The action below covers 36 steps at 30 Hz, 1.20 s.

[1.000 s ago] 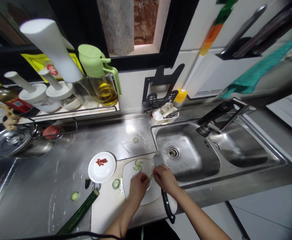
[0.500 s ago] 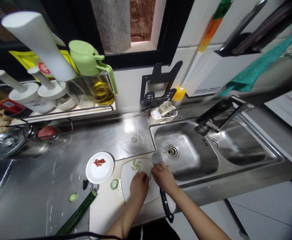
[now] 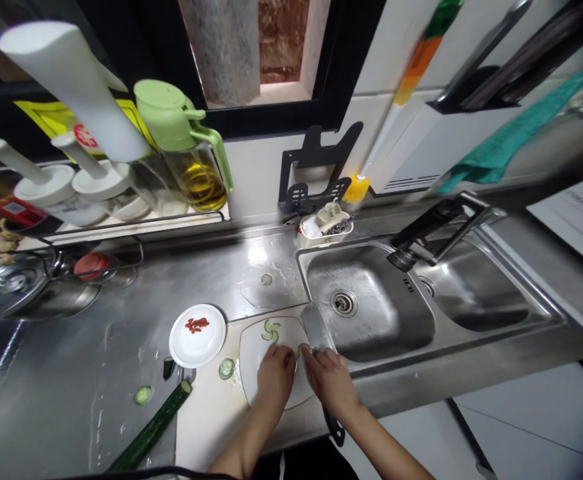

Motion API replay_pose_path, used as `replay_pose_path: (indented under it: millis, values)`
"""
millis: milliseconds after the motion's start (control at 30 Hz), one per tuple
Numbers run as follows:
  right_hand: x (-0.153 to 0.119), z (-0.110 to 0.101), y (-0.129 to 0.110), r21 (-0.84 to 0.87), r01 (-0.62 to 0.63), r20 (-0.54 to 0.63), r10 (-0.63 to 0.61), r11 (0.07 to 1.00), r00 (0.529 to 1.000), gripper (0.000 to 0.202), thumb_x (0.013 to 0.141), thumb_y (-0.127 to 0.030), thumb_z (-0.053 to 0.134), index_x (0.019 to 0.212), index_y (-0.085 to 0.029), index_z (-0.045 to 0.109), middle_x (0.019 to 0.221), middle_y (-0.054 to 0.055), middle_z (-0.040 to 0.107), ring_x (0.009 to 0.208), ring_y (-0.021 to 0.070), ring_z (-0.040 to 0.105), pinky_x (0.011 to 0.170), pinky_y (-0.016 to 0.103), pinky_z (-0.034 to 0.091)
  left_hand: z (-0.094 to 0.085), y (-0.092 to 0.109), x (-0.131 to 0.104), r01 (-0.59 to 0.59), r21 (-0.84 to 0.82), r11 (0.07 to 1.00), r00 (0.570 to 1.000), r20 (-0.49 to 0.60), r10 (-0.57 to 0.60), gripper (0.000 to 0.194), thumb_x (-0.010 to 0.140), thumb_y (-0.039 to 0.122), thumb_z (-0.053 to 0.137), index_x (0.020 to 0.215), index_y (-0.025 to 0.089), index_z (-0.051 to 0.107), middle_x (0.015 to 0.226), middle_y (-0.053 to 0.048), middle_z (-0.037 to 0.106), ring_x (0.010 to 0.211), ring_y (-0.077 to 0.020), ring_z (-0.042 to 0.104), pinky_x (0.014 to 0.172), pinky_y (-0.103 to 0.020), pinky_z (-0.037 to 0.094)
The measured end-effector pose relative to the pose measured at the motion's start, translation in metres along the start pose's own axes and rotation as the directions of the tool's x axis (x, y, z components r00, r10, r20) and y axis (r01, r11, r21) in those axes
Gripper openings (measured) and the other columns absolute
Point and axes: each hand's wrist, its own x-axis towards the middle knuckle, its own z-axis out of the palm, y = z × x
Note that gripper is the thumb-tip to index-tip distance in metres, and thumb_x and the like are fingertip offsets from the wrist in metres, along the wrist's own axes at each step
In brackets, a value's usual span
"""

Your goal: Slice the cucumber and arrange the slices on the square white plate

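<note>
A pale squarish plate point(image 3: 251, 353) lies on a light cutting board point(image 3: 204, 413). Near its far edge, thin curved cucumber slices point(image 3: 271, 331) form a pinwheel. Over the plate's middle, my left hand point(image 3: 276, 375) has its fingers closed in a pinch; what is between them is hidden. My right hand point(image 3: 334, 383) is at the plate's right side, its fingertips closed on a cucumber slice point(image 3: 302, 351) at plate level. Beneath the right hand runs a knife, its black handle point(image 3: 335, 428) toward me and its blade point(image 3: 314, 325) showing beyond the hand.
A white plate point(image 3: 196, 350) with small red pieces stands left of the squarish plate. A cut cucumber point(image 3: 154, 427) and cucumber ends point(image 3: 143, 395) lie at the left. The steel sink point(image 3: 371, 307) and faucet point(image 3: 431, 230) are right; an oil jug point(image 3: 191, 160) stands on the rack.
My right hand has shifted down and slightly right, uncovering the cucumber slice by its fingertips and more of the knife blade. My left hand stays almost in place.
</note>
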Motion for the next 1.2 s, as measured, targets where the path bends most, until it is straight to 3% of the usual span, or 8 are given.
replay_pose_path:
  millis: [267,600,767,900,1033,1200]
  values:
    - [-0.01,0.011,-0.004,-0.085,-0.05,0.03,0.052,0.995,0.998,0.047,0.084,-0.012,0.058,0.13,-0.02,0.052,0.082,0.004,0.067,0.087,0.023,0.055,0.069,0.035,0.031,0.001,0.001,-0.001,-0.007,0.005,1.0,1.0,-0.004,0.008,0.017,0.085,0.02,0.051,0.083,0.02,0.068,0.085,-0.004,0.064,0.081,-0.0159,0.058,0.075,-0.027,0.043]
    - [-0.008,0.009,-0.004,-0.099,-0.044,0.021,0.047,0.994,0.999,0.043,0.087,-0.015,0.055,0.129,-0.021,0.053,0.079,0.005,0.066,0.085,0.0219,0.056,0.066,0.033,0.031,0.001,0.002,0.0,0.0,0.005,1.0,1.0,0.0,0.0,0.017,0.085,0.02,0.051,0.083,0.02,0.068,0.084,-0.005,0.064,0.083,-0.0161,0.059,0.077,-0.028,0.045]
    - [-0.007,0.007,-0.006,-0.04,-0.044,0.011,0.044,0.998,0.999,0.036,0.089,-0.018,0.053,0.125,-0.02,0.056,0.078,0.005,0.066,0.083,0.021,0.056,0.066,0.033,0.03,-0.011,-0.002,-0.009,-0.078,-0.079,0.994,0.995,-0.06,0.073,0.021,0.086,0.02,0.048,0.088,0.02,0.068,0.089,-0.006,0.066,0.083,-0.0165,0.06,0.078,-0.029,0.048]
    - [-0.008,0.005,-0.009,0.013,-0.035,-0.006,0.035,0.999,0.999,0.031,0.092,-0.019,0.048,0.121,-0.02,0.06,0.082,0.005,0.068,0.082,0.0203,0.058,0.068,0.032,0.031,-0.037,-0.026,-0.027,-0.081,-0.125,0.989,0.973,-0.223,0.052,0.025,0.088,0.028,0.045,0.093,0.019,0.067,0.091,-0.008,0.067,0.078,-0.0171,0.06,0.075,-0.031,0.049]
    - [-0.009,0.005,-0.013,0.04,-0.016,-0.039,0.017,0.999,0.999,0.029,0.092,-0.02,0.046,0.117,-0.021,0.062,0.079,0.005,0.067,0.082,0.0204,0.059,0.069,0.031,0.034,-0.065,-0.067,-0.044,0.048,-0.12,0.992,0.926,-0.367,-0.089,0.034,0.086,0.039,0.047,0.104,0.018,0.066,0.099,-0.01,0.067,0.069,-0.0166,0.059,0.072,-0.032,0.05]
    - [-0.007,0.003,-0.02,0.061,0.024,-0.027,-0.022,0.998,0.999,0.032,0.093,-0.019,0.042,0.118,-0.02,0.062,0.077,0.005,0.066,0.079,0.0209,0.058,0.068,0.032,0.036,-0.076,-0.104,-0.049,0.188,-0.052,0.981,0.871,-0.452,-0.191,0.045,0.081,0.046,0.05,0.107,0.013,0.064,0.09,-0.011,0.065,0.075,-0.0208,0.06,0.075,-0.035,0.049]
